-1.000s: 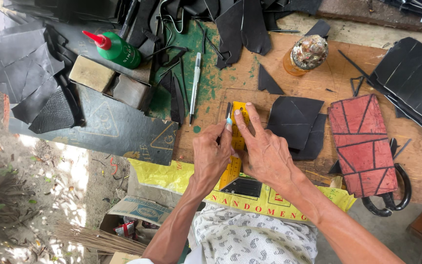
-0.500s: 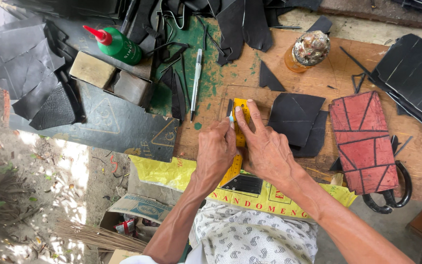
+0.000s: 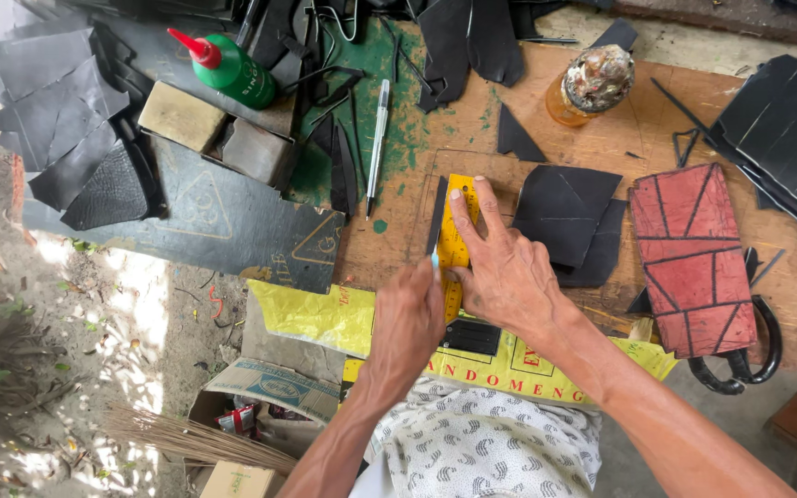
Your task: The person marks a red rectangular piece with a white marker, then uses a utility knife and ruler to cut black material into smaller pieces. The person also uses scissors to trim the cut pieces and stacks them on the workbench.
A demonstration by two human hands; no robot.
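Note:
A yellow ruler (image 3: 459, 214) lies lengthwise on a wooden board (image 3: 389, 244), along a narrow black leather strip (image 3: 437, 210). My right hand (image 3: 509, 269) presses flat on the ruler, fingers spread and pointing away from me. My left hand (image 3: 408, 318) is closed on a small cutting tool (image 3: 434, 262) with a pale tip. The tip sits against the ruler's left edge, near the strip's lower end.
Black leather pieces (image 3: 565, 217) and a red cracked sheet (image 3: 689, 258) lie to the right. Behind are a white pen (image 3: 377, 138), a green glue bottle (image 3: 228, 66), an orange jar (image 3: 592, 83) and two blocks (image 3: 182, 115). A yellow sack (image 3: 315, 314) hangs off the near edge.
My left hand has drawn the cutting tool toward me along the ruler's left edge. My right hand has stayed pressed on the ruler.

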